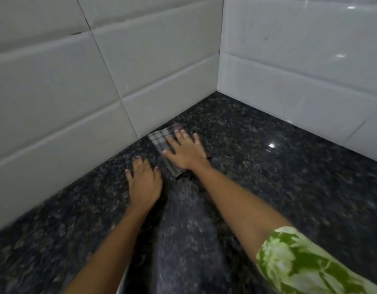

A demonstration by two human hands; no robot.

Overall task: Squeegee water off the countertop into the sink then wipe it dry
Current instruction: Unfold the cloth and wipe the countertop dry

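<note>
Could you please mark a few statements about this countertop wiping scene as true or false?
1. The right hand presses flat on a checked cloth. True.
2. The left hand holds a squeegee. False: it rests open on the bare granite countertop, holding nothing.
3. The cloth lies near the corner where two tiled walls meet. True.
4. A sink is in view beside the hands. False: no sink shows.
5. The right arm wears a green patterned sleeve. True.

Glossy speckled stone countertop (268,166), glazed white wall tiles (300,60), checked woven cloth (162,139).
</note>
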